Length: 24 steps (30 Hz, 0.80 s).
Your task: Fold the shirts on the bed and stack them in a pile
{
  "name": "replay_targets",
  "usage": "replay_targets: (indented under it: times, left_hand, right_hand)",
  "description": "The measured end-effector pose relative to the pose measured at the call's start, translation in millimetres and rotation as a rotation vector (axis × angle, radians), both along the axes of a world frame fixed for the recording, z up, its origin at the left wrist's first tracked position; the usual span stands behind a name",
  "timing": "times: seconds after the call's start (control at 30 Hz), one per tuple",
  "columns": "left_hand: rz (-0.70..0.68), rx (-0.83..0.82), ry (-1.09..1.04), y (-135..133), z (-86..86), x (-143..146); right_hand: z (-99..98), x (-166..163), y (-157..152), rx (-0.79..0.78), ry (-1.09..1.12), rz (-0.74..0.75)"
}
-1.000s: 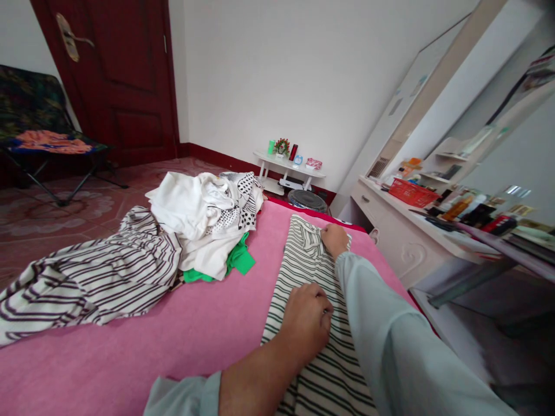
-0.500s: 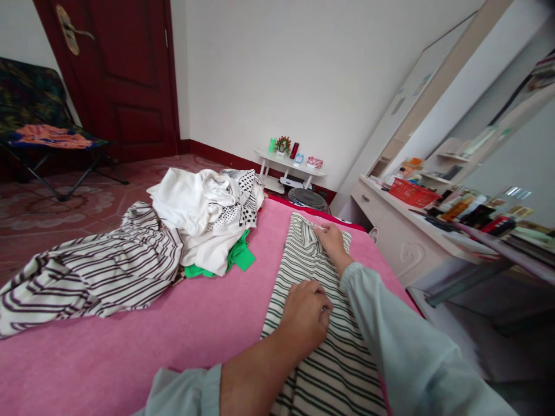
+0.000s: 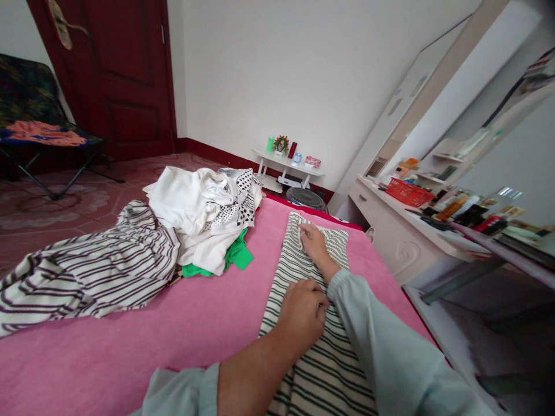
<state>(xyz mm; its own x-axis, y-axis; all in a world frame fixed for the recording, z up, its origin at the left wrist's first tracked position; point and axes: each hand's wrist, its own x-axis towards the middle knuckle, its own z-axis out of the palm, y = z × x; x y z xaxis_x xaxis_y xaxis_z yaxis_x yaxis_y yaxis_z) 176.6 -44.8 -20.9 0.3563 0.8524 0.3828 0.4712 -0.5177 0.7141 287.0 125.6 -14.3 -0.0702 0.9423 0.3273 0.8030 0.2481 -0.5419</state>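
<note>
A long cream garment with dark green stripes [image 3: 277, 289] lies folded lengthwise on the pink bedspread [image 3: 208, 341]. My left hand [image 3: 303, 312] rests on its middle, fingers curled down against the cloth; the fingertips are partly hidden. Farther up, my right hand [image 3: 314, 242] touches the garment's far end, its index finger stretched out toward the left edge. Small creases show in the cloth under that hand. To the left is a heap of white clothes [image 3: 186, 199], with a dotted piece [image 3: 232, 211], a green piece [image 3: 238, 254] and a brown-striped garment [image 3: 104, 260].
A dressing table [image 3: 390, 231] along the right side carries a red basket [image 3: 407, 192] and several bottles. Beyond the bed stands a small white shelf [image 3: 281, 160] with ornaments. At far left, a folding chair [image 3: 47, 138] holds orange cloth, near a dark red door [image 3: 125, 75].
My right hand has moved left across the garment's far end, its pinch on the cloth giving way to a stretched index finger. The left hand stays nearly in place. The view shifts slightly.
</note>
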Motion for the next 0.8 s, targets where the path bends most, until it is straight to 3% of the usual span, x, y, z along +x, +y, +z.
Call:
replay_targets:
  times: [0.1, 0.17, 0.27, 0.33, 0.57, 0.8]
  left_hand:
    - [0.021, -0.039, -0.101, 4, 0.8, 0]
    - [0.087, -0.086, -0.239, 7, 2.7, 0]
    - [0.218, -0.147, -0.447, 11, 5.3, -2]
    - [0.246, -0.162, -0.505, 13, 5.9, -3]
    - [0.226, -0.187, -0.509, 14, 2.3, -1]
    - [0.231, -0.198, -0.461, 14, 2.8, 0]
  right_hand:
    - [-5.9, 0, -8, -0.061, -0.176, -0.128]
    - [-9.7, 1, -10, -0.17, -0.272, -0.092]
    - [-7.7, 10, -4, -0.169, -0.162, 0.029]
    - [-1.9, 23, 4, -0.105, -0.055, -0.004]
    - [6.2, 66, 37, 0.002, 0.086, -0.322]
    - [-3.4, 55, 62, 0.007, -0.021, -0.324]
